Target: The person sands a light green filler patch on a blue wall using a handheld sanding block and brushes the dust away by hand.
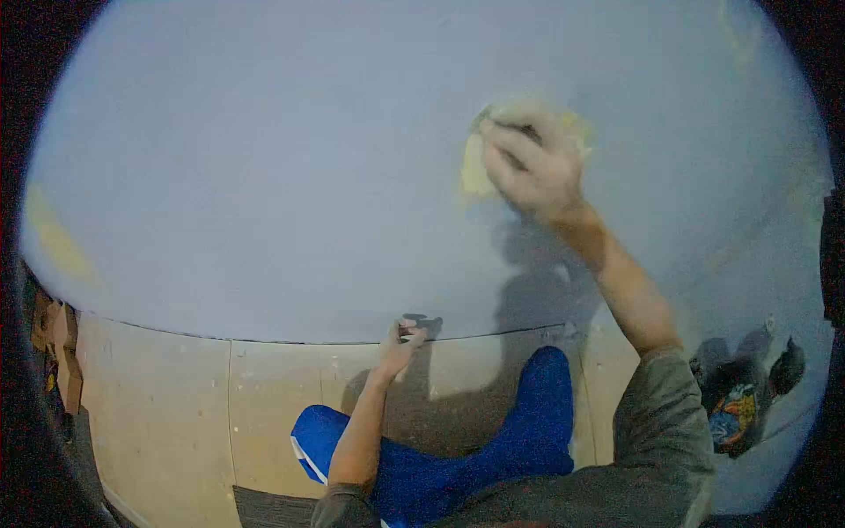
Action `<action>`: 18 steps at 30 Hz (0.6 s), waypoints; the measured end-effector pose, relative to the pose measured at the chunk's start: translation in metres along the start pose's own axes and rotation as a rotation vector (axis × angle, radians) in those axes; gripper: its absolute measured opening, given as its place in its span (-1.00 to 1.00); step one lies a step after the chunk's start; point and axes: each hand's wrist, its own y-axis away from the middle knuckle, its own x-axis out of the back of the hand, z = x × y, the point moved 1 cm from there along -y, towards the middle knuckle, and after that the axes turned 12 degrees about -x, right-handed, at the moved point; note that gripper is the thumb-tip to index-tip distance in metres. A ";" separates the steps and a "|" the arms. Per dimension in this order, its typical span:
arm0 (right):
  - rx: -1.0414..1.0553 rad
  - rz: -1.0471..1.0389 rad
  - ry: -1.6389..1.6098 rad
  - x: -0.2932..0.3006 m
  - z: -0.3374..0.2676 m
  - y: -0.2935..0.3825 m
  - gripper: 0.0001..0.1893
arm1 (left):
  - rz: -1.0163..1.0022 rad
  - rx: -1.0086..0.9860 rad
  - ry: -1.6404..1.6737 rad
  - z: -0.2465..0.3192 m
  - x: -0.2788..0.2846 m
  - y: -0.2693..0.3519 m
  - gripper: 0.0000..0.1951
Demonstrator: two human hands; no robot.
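Observation:
Before me is a pale blue-grey wall. My right hand is raised against it, fingers curled and blurred by motion. A yellowish patch shows on the wall beside its fingertips, and more yellow shows behind the hand. Whether something thin is pinched in those fingers I cannot tell. Lower down, near the wall's bottom edge, my left hand has its fingers around a small dark object, whose kind is unclear. My bent legs in blue trousers are below.
Pale floor panels with seams and white specks meet the wall's foot. Brown cardboard-like pieces stand at far left. Another yellow patch marks the left wall. At right is a dark form with a multicoloured print, possibly a person.

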 end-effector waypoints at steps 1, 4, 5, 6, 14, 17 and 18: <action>0.037 -0.013 0.005 -0.012 0.002 0.015 -0.82 | -0.011 -0.005 0.021 0.002 -0.003 -0.005 -0.51; 0.092 -0.235 -0.117 -0.035 0.012 0.038 -0.79 | 0.052 -0.019 -0.080 -0.008 0.004 -0.002 -0.50; 0.151 -0.270 -0.156 -0.028 0.002 0.018 -0.79 | 0.086 -0.031 -0.129 -0.016 0.016 -0.004 -0.49; 0.140 -0.135 -0.055 -0.015 0.015 0.007 -0.78 | 0.098 -0.007 -0.060 0.002 0.006 -0.005 -0.47; 0.084 -0.253 -0.190 -0.033 0.019 0.020 -0.78 | 0.052 -0.007 0.014 0.006 0.004 -0.006 -0.52; 0.186 0.077 0.160 -0.003 0.049 -0.023 -0.77 | 0.073 0.007 -0.005 0.015 0.002 -0.008 -0.60; 0.193 0.063 0.164 -0.011 0.057 -0.011 -0.78 | 0.053 0.008 0.038 0.028 -0.005 -0.011 -0.60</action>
